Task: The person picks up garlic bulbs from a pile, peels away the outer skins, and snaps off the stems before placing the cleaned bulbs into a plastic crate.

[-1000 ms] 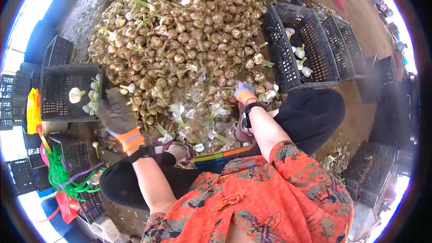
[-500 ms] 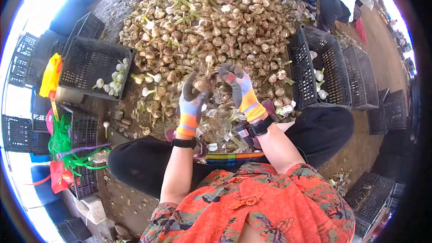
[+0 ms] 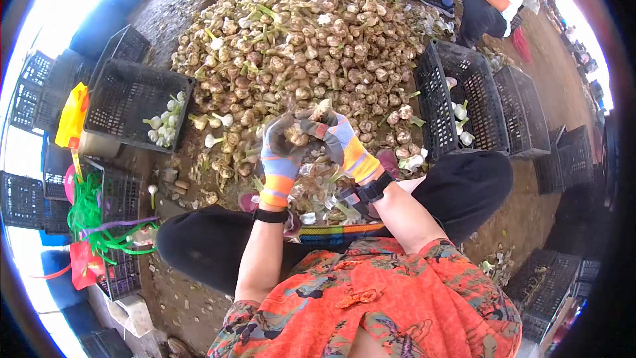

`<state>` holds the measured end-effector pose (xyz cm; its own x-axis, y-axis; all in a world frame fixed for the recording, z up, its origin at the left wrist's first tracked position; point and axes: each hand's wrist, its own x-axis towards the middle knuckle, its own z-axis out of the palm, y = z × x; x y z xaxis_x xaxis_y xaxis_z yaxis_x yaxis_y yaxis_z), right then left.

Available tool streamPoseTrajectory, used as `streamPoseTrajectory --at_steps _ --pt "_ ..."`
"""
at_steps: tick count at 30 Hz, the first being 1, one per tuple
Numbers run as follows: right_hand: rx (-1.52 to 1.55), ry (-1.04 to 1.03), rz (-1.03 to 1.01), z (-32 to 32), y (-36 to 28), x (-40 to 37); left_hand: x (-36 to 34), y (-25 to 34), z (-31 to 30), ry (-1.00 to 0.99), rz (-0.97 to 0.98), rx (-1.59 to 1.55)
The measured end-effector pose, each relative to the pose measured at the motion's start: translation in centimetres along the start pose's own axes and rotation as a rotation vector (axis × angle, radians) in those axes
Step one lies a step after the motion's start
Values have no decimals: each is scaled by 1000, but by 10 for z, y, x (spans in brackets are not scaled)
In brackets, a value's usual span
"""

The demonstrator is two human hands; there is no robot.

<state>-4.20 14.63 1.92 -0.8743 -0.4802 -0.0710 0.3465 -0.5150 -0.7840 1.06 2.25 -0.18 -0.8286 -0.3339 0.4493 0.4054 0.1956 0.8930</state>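
My left hand (image 3: 281,143), in a grey-palmed glove with an orange and lilac cuff, is closed around a garlic bulb (image 3: 296,134) with brown, dirty skin. My right hand (image 3: 336,135), gloved the same way, presses its fingers against the upper right side of that bulb. A pale stem end (image 3: 322,109) sticks up by the right fingers. Partly hidden by the fingers, the bulb shows only its front. Just beyond both hands rises a large heap of unpeeled garlic (image 3: 311,46). Loose peeled skins (image 3: 318,185) lie below the hands.
A black crate (image 3: 140,103) on the left holds several white garlic bulbs (image 3: 165,119). Another black crate (image 3: 464,99) on the right has several bulbs inside. Green netting (image 3: 86,209) hangs at far left. A co-worker (image 3: 487,3) is at the upper right.
My right hand has moved down and left, its fingers now over the bulb's side. The stem has tilted right. The co-worker's arm has drawn back from the far crate.
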Motion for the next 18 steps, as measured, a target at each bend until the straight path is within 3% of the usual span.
streamPoseTrajectory --at_steps 2,3,5,6,7,8,9,10,12,13,14,16,18 --pt "-34 -127 -40 -6 -6 -3 -1 -7 1 49 -347 -459" --pt "-67 -83 -38 -11 1 2 -2 -10 1 49 -345 -459" --pt "-36 -142 -10 -19 -3 6 2 -3 0 -10 -135 -250" --pt "-5 -200 19 -24 -5 7 2 2 -2 -13 -136 -249" --pt "-3 -197 17 -26 -11 7 5 25 -3 -57 -283 -461" --pt "-197 -221 -14 -25 -18 5 7 38 -5 -100 -430 -672" --pt "-392 -245 -44 -26 -23 5 5 26 -8 -152 -384 -635" --pt "-391 -245 -44 -29 -25 6 7 31 -8 -152 -384 -633" --pt "-914 -168 -288 -36 -29 7 9 42 -9 -171 -530 -777" --pt "-684 -70 -292 -33 -20 6 9 49 -5 -133 -532 -811" --pt "-685 -70 -294 -22 -21 2 11 53 0 -135 -531 -812" --pt "-237 35 -83 -4 -25 -6 12 57 6 -51 -487 -634" --pt "-184 148 -1 -12 -14 -5 9 45 2 -45 -458 -545"
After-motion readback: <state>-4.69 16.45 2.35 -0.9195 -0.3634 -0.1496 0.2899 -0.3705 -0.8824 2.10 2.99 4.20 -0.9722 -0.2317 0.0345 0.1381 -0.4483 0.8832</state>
